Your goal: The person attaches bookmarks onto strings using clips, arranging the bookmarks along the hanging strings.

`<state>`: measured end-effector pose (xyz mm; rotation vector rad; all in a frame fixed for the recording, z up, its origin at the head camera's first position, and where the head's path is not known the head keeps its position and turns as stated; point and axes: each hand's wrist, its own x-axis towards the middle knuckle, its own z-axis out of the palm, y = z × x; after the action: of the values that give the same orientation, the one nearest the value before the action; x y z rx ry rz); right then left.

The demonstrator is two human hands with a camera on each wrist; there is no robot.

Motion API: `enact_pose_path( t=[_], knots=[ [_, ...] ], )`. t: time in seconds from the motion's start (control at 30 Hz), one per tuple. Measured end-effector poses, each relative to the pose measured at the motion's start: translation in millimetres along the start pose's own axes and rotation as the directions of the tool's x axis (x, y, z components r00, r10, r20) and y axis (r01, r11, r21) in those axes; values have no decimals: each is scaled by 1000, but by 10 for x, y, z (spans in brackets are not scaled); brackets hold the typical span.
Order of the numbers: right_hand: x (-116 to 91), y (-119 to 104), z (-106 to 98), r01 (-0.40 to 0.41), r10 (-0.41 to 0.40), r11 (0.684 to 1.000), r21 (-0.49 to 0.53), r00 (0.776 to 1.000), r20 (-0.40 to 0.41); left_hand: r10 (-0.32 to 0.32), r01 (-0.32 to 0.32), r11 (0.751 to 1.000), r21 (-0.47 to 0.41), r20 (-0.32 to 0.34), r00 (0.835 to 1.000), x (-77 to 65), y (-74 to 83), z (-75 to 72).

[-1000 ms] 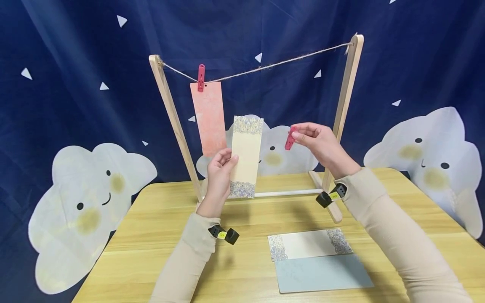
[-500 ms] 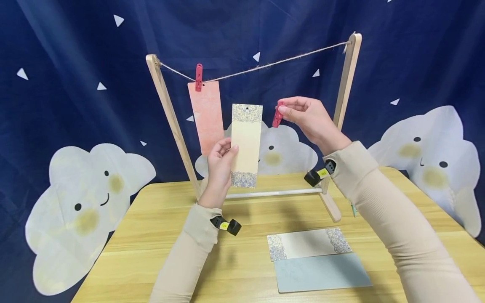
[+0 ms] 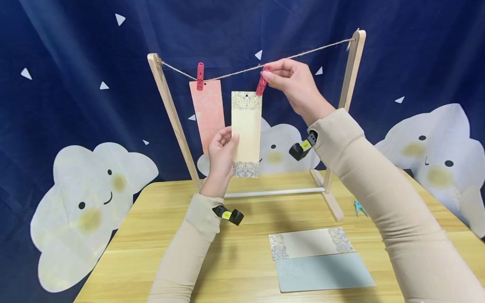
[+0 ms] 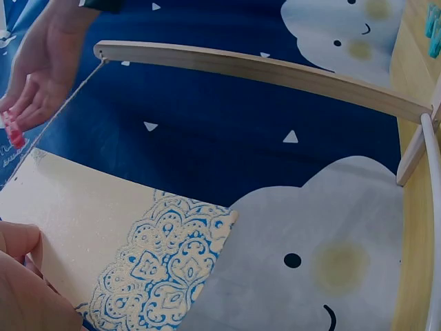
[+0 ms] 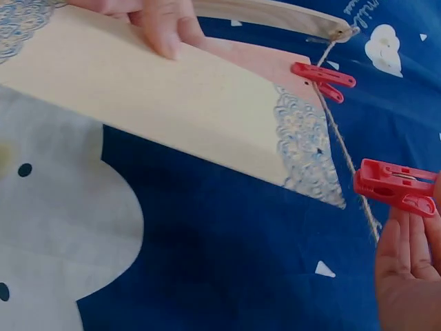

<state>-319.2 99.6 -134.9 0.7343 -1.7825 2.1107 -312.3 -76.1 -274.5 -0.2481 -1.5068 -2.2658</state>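
My left hand (image 3: 221, 155) pinches a cream bookmark card (image 3: 246, 134) by its left edge, thumb in front. The card is upright, with blue lace patterns at both ends and a small hole near the top. Between thumb and fingers, my right hand (image 3: 299, 86) holds a red clothespin (image 3: 261, 84) by its upper end, its lower tip overlapping the card's top right corner in the head view. The right wrist view shows this clothespin right at the twine (image 5: 341, 141), apart from the card. A second red clothespin (image 3: 200, 76) holds a pink card (image 3: 208, 113) on the twine at left.
The twine runs between two wooden posts (image 3: 350, 71) (image 3: 172, 118), joined low by a white rod (image 3: 280, 192). On the table (image 3: 151, 235) lie a lace-patterned card (image 3: 308, 243) and a blue-grey card (image 3: 323, 272). Teal clips (image 3: 359, 208) lie near the right post's foot.
Both hands have risen toward the twine, the left lifting the cream card. The right hand with the clothespin has also moved left, from well apart to the card's top corner.
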Motion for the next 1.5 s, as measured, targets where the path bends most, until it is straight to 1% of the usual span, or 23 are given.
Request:
enact_pose_path(
  t=[0.07, 0.27, 0.4, 0.53, 0.67, 0.77, 0.93, 1.17, 1.3, 1.5],
  knots=[
    [36, -29, 39, 19, -19, 1000, -8, 1000, 6, 0, 0, 1000, 12, -7, 1000, 18, 12, 7],
    [125, -93, 158, 81, -79, 993, -83, 997, 26, 9, -8, 999, 34, -22, 1000, 76, 61, 23],
    [192, -105, 229, 139, -140, 981, -135, 990, 5, 8, -7, 1000, 25, -10, 1000, 93, 87, 38],
    [254, -91, 279, 171, -179, 968, -183, 983, -31, 8, -8, 1000, 21, -10, 1000, 106, 99, 34],
    [304, -87, 307, 158, -180, 966, -205, 980, -89, 18, -17, 999, 35, -16, 1000, 128, 109, 31],
    [336, -98, 339, 152, -178, 966, -211, 977, -115, 16, -15, 999, 49, -20, 1000, 139, 121, 37],
    [398, -110, 399, 164, -189, 965, -203, 976, -106, 6, -5, 999, 54, -20, 1000, 154, 128, 63],
    [415, -104, 433, 120, -146, 971, -206, 983, -114, 14, -14, 1000, 26, -17, 1000, 157, 115, 112],
    [443, -85, 453, 126, -149, 970, -207, 983, -103, 8, -7, 998, 63, -29, 1000, 156, 117, 85],
    [459, -52, 510, 130, -156, 967, -217, 982, -105, -11, 15, 996, 89, -44, 999, 160, 90, 23]
  ],
)
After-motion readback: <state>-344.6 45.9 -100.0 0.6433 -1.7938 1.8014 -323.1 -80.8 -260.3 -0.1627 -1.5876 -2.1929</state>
